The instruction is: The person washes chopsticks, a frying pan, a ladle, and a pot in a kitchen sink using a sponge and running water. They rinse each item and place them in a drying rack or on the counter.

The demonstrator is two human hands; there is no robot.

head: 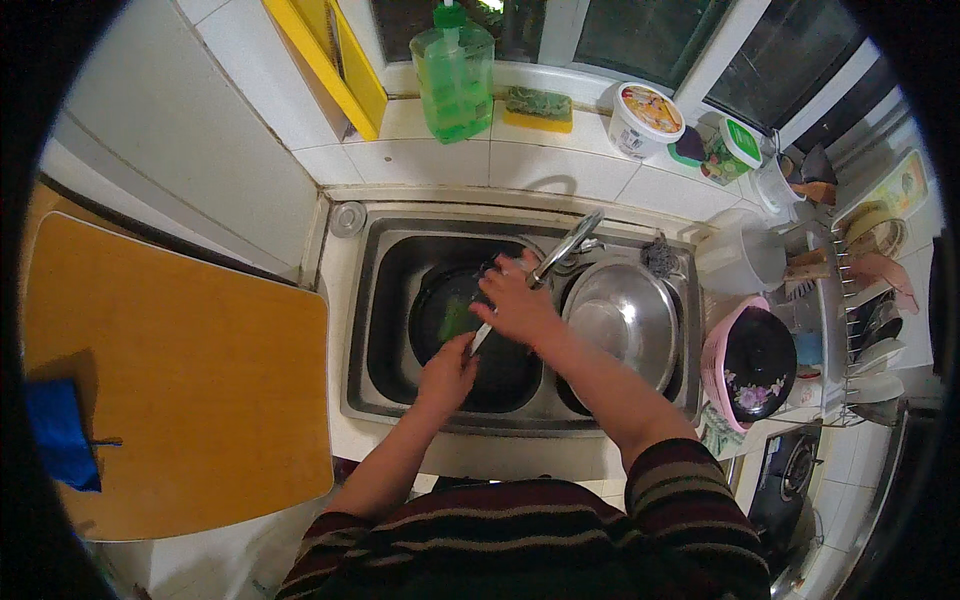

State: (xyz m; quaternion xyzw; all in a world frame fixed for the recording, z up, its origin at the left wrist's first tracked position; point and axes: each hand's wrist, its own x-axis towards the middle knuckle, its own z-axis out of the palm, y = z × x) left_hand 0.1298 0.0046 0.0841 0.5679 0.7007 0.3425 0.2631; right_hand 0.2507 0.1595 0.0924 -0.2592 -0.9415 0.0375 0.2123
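Observation:
Over the left basin of a stainless steel sink (pixel 356 315), my left hand (pixel 448 375) is closed on the lower end of a thin pale utensil (pixel 481 337), perhaps a knife; its exact kind cannot be told. My right hand (pixel 517 300) lies against the upper part of it, fingers spread, just under the spout of the chrome faucet (pixel 566 247). Below the hands a dark round pan or bowl (pixel 427 337) stands in the basin, with something green (pixel 454 319) in it. In the right basin rests a large steel bowl (pixel 622 322).
A green soap bottle (pixel 454 86), a sponge (pixel 538 109) and a lidded white tub (pixel 646 120) line the ledge behind. At right are a pink basin (pixel 716 360), a black flowered bowl (pixel 757 364) and a dish rack (pixel 840 322). A wooden tabletop (pixel 187 375) is at left.

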